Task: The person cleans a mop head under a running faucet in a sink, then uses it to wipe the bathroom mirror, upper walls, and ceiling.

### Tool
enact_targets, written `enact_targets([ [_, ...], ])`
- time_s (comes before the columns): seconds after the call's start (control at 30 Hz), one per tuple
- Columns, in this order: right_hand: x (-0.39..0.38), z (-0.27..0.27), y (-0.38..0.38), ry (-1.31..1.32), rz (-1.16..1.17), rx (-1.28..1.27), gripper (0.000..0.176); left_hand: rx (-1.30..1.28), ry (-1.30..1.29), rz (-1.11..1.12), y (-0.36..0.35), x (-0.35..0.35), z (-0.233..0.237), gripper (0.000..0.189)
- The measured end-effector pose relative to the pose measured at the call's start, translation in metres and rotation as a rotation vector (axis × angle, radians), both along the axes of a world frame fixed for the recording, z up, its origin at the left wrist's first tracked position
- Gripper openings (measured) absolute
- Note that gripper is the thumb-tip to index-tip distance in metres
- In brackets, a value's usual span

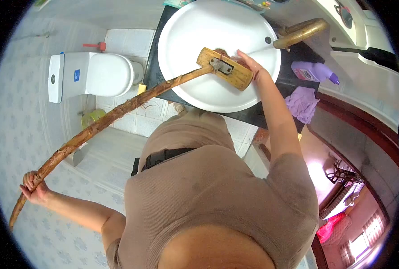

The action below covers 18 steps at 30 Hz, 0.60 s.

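A broom (96, 127) with a long, rough, bark-like wooden stick lies slantwise across the view. My left hand (34, 187) is closed around the stick near its lower left end. At the other end, a metal plate joins the stick to a yellowish wooden block, with some brown bristles showing behind it. This broom head is over the white oval sink (177, 49). My right hand (251, 65) grips the far right side of the head, one finger stretched out and the others partly hidden behind the block.
A brass tap (300, 35) reaches over the sink's right rim. On the dark counter (309, 53) are a purple bottle (314, 71) and a crumpled purple cloth (301, 104). To the left stands a white toilet (110, 75), with a green basin (93, 117) on the floor nearby.
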State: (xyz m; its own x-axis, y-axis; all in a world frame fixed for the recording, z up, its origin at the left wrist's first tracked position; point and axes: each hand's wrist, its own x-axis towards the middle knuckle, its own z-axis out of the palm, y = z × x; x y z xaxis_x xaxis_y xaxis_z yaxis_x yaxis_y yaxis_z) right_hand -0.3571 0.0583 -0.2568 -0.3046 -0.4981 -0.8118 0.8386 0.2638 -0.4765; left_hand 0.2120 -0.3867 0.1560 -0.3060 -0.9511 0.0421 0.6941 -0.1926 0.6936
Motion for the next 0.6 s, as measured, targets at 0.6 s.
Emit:
enact_targets([
  [0.6,-0.012,-0.015,-0.055,-0.031,-0.279,-0.562,0.059,-0.497,0.576,-0.555,0.001,-0.025,0.032,0.025],
])
